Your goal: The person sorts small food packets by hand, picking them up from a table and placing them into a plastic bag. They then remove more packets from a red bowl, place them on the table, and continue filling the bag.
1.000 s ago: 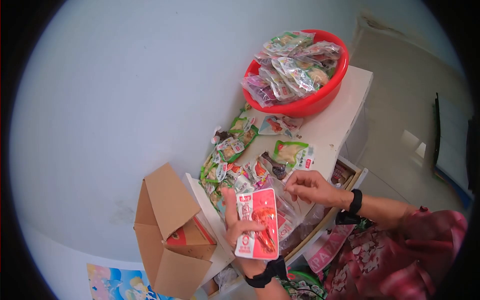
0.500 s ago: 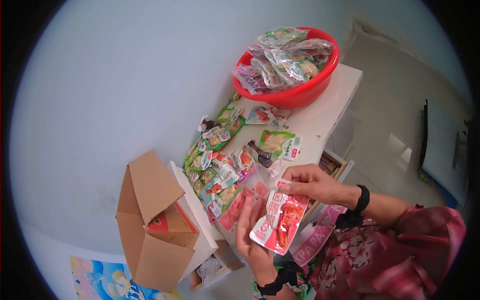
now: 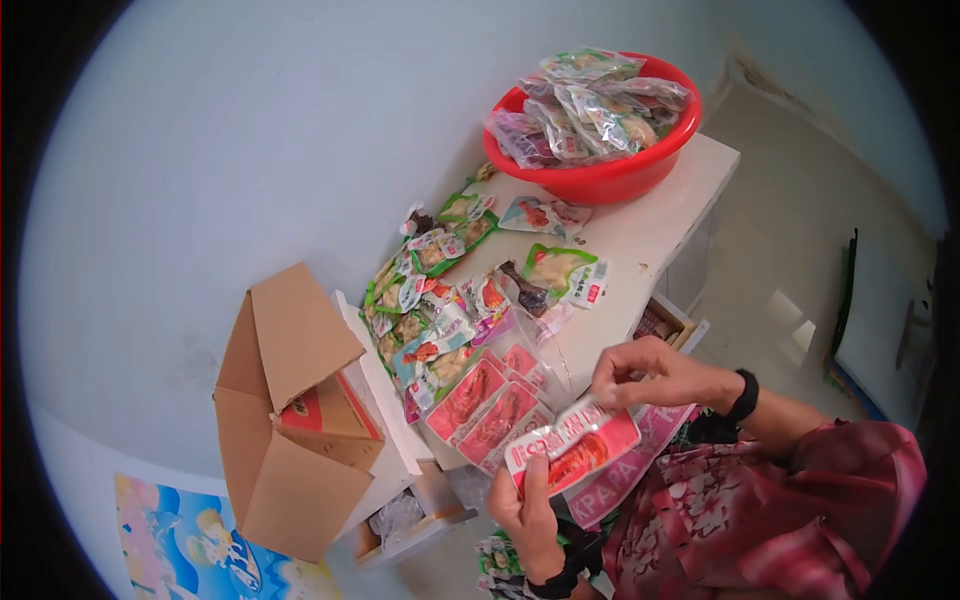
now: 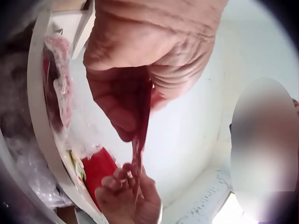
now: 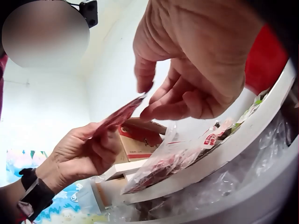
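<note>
A red-and-white snack packet (image 3: pixel 572 447), flat and printed with a picture of meat, is held between both hands above the front of the white table. My left hand (image 3: pixel 527 515) grips its near end, thumb on the printed face and fingers behind. At the far upper corner, the thumb and fingertips of my right hand (image 3: pixel 650 375) pinch the packet's edge. The right wrist view shows the packet (image 5: pixel 119 116) nearly edge-on between the hands. Beyond it, a clear plastic bag (image 3: pixel 530 350) with several similar red packets (image 3: pixel 490 415) lies on the table.
Green and white snack packets (image 3: pixel 440 250) are heaped along the wall. A red basin (image 3: pixel 610 182) full of bagged packets stands at the table's far end. An open cardboard box (image 3: pixel 300 400) is at left. Drawers (image 3: pixel 415 515) stand pulled out below the tabletop.
The right hand, apart from the packet at first, came to its upper corner. The packet has turned from upright to slanting sideways, with the left hand shifting to its lower end.
</note>
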